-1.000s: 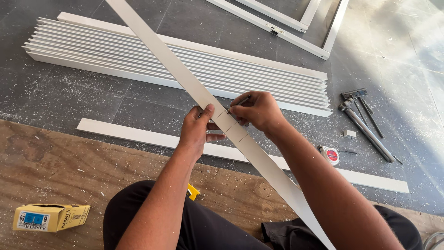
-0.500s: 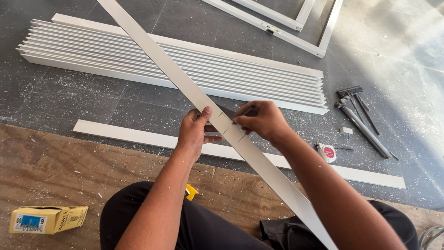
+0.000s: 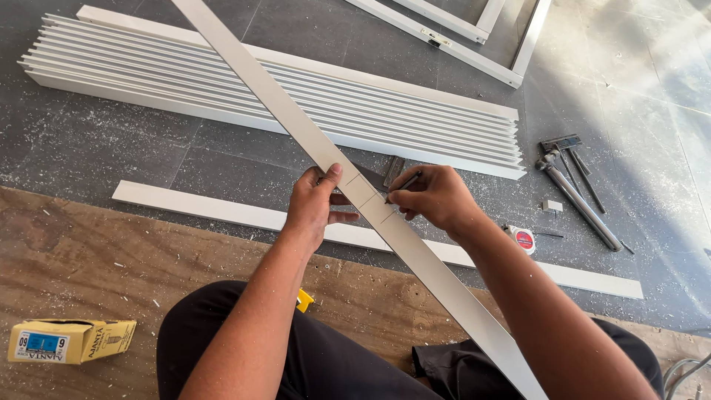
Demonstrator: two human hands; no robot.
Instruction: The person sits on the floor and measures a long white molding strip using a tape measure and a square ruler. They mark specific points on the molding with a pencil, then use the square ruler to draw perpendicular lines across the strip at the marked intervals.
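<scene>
Dark stone flooring, dusted with filings, lies beneath a long white strip (image 3: 311, 141) whose long axis runs from upper left down to lower right, across the lap. It is gripped from its left edge by the left hand (image 3: 315, 204), while what seems to be a pencil (image 3: 404, 181) is pinched against its right edge by the right hand (image 3: 437, 196), equally near

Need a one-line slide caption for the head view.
Left hand steadies a long white strip while right hand marks it with a pencil.
</scene>
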